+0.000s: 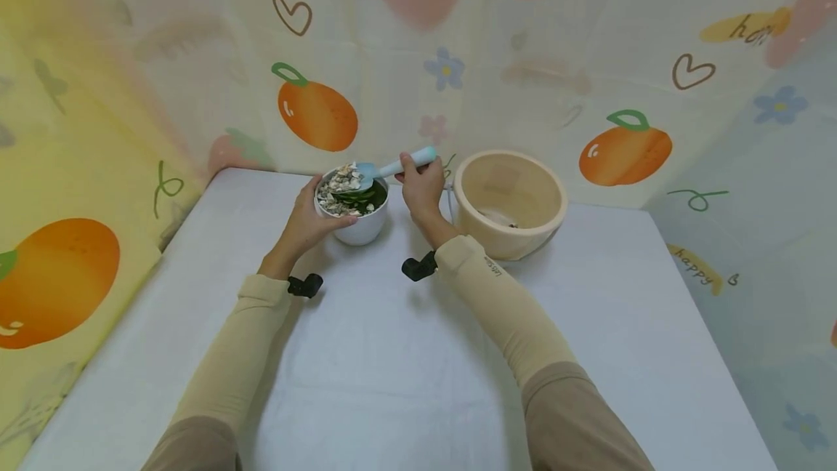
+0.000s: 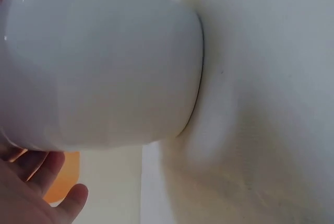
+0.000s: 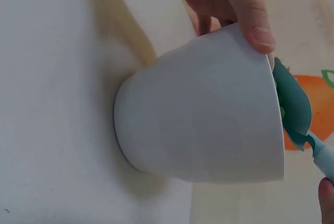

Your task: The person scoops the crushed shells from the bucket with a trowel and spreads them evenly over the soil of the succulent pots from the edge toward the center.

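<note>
A white flowerpot (image 1: 363, 230) stands on the table, with pale stone chips (image 1: 335, 203) and dark green leaves (image 1: 358, 196) inside its rim. My left hand (image 1: 310, 218) grips the pot from the left, its thumb (image 3: 261, 35) over the near rim. In my right hand (image 1: 423, 191) is the handle of a light blue hand trowel (image 1: 407, 163). The trowel's blade (image 3: 295, 101) lies over the pot's mouth, tilted, with chips around it in the head view. Whether the blade touches the leaves I cannot tell.
A larger cream-coloured pot (image 1: 510, 238) stands just right of my right hand, a few small bits (image 1: 500, 220) on its bottom. White cloth (image 1: 405, 384) covers the table. A fruit-patterned curtain (image 1: 523, 93) hangs close behind both pots.
</note>
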`<state>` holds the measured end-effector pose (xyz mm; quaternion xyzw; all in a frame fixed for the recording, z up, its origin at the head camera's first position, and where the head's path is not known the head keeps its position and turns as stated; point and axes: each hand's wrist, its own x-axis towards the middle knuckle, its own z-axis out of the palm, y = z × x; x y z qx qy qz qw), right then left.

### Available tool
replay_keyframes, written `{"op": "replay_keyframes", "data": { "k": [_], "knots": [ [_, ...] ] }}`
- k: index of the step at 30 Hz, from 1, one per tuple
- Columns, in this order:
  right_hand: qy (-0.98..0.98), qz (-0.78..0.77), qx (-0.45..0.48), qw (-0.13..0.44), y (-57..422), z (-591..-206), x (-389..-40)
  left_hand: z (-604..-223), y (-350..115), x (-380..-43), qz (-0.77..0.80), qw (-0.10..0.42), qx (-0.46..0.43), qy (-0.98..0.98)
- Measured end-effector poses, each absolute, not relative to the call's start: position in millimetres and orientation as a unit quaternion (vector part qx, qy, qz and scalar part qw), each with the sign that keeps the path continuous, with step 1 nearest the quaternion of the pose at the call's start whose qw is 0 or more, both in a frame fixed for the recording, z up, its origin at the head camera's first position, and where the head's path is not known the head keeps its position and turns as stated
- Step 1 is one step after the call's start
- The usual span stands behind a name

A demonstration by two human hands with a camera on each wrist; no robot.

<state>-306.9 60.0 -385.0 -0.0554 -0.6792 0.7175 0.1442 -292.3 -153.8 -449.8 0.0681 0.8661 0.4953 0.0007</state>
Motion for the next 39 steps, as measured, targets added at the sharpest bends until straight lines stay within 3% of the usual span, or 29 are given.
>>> {"op": "replay_keyframes", "data": {
  "k": [5, 15, 31, 39],
  "knots": [
    [-0.695, 0.701, -0.048, 0.151, 58.5, -382.9, -305.4, -446.2, -155.5, -292.3, 0.472, 0.001, 0.071, 0.879],
    [-0.709, 0.686, -0.064, 0.149, 58.3, -378.0, -304.0, -442.2, -161.8, -302.8, 0.469, 0.059, 0.086, 0.877],
    [-0.726, 0.666, -0.022, 0.168, 59.5, -369.9, -300.4, -440.3, -152.7, -297.4, 0.473, 0.029, 0.070, 0.878],
    [-0.725, 0.664, -0.011, 0.183, 56.7, -374.3, -293.9, -444.3, -147.1, -282.1, 0.480, -0.009, 0.061, 0.875]
  ]
}}
